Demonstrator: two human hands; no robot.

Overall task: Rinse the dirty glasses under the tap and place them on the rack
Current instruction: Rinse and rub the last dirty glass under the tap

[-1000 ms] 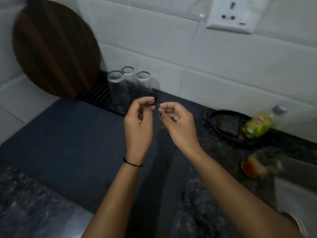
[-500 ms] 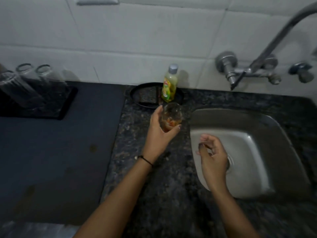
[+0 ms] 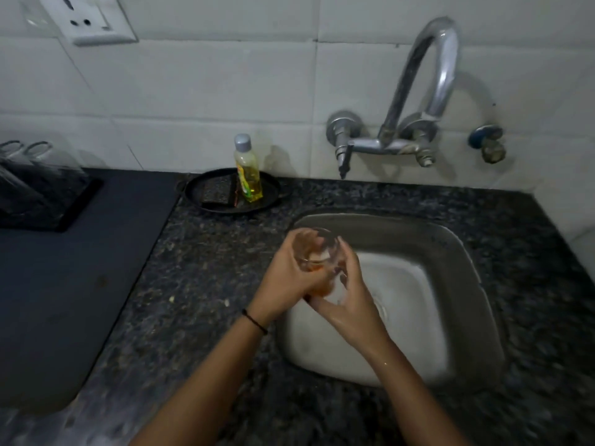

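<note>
A dirty clear glass (image 3: 317,255) with orange residue is held over the left edge of the steel sink (image 3: 450,252). My left hand (image 3: 286,278) grips it from the left, my right hand (image 3: 346,294) wraps it from the right and below. The curved metal tap (image 3: 428,75) is on the wall above the sink, with no water visible. At the far left the black rack (image 3: 74,204) carries several clean upturned glasses (image 3: 29,162).
A black round tray (image 3: 270,201) holds a yellow dish-soap bottle (image 3: 247,170) and a dark scrub pad (image 3: 215,194) behind the sink's left corner. A dark mat (image 3: 80,284) covers the counter on the left. Speckled granite counter (image 3: 206,284) surrounds the sink. A wall socket (image 3: 87,17) sits upper left.
The view swung from the rack to the sink. My left hand picked up the dirty glass from the counter and brought it over the sink, where my right hand joined to hold it.
</note>
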